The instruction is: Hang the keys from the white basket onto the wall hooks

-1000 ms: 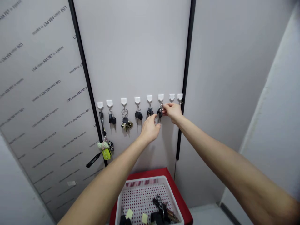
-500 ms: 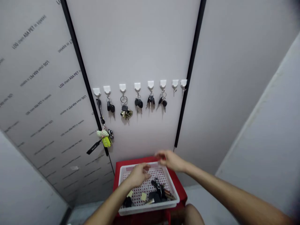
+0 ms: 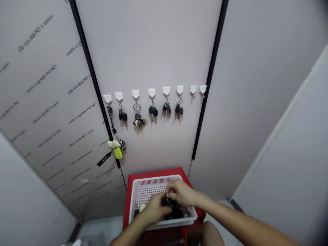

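A bunch of keys (image 3: 167,201) with black heads and a metal ring is between my hands, low over a white plastic basket (image 3: 132,194). My right hand (image 3: 181,193) pinches the ring at the top of the bunch. Close beside it, my left hand (image 3: 155,207) has its fingers and thumb curled round the black part. My fingers hide much of the bunch. More dark items (image 3: 177,212) lie under my hands in the basket, partly covered. A small yellow piece (image 3: 142,207) shows left of my left wrist.
The basket stands on a red stool-like surface (image 3: 126,212) against the wall. Several white hooks (image 3: 151,93) are lined up on the wall; most carry keys (image 3: 153,111), and the two rightmost (image 3: 193,90) hold nothing. A yellow-green key fob (image 3: 118,152) dangles at far left.
Both hands have come down into the basket and closed on the bunch of keys. The right hand moved down from the far rim. The keys swaying on the sixth hook now hang straighter.
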The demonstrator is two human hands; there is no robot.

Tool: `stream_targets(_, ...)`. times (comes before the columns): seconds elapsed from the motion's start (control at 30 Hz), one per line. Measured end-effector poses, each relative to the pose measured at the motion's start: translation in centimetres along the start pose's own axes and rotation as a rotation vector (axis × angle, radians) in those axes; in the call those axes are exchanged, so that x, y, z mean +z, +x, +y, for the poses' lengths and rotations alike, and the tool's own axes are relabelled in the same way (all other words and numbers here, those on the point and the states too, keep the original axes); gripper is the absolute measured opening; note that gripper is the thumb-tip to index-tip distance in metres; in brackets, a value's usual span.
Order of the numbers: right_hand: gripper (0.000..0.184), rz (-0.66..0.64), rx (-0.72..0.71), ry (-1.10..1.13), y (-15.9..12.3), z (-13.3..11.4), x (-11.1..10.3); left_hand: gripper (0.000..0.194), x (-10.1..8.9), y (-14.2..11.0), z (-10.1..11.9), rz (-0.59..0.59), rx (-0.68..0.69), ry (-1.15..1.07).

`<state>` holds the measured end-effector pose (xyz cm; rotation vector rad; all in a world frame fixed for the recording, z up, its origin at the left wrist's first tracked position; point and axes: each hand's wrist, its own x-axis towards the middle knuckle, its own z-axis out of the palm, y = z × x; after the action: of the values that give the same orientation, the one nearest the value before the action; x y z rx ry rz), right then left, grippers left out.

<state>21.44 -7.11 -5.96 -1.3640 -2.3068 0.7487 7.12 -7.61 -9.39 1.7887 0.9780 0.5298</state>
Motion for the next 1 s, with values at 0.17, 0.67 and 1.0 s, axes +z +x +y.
stream_targets(0.17,0.011,0.150,0.214,0.549,1.4,-2.4,-3.7,0.028,-1.8,0.9,3.8,0.150,0.127,-0.180)
stream_targets(0.67,0.019,0.421,0.148,0.744,1.5,-3.8,-9.0,0.022,-3.7,3.4,8.8,0.197,0.167,-0.400)
stream_targets(1.0,0.014,0.791,0.007,0.848,2.3,-4.3,-17.5,0.031,-5.0,7.0,16.8,0.397,0.295,-0.144)
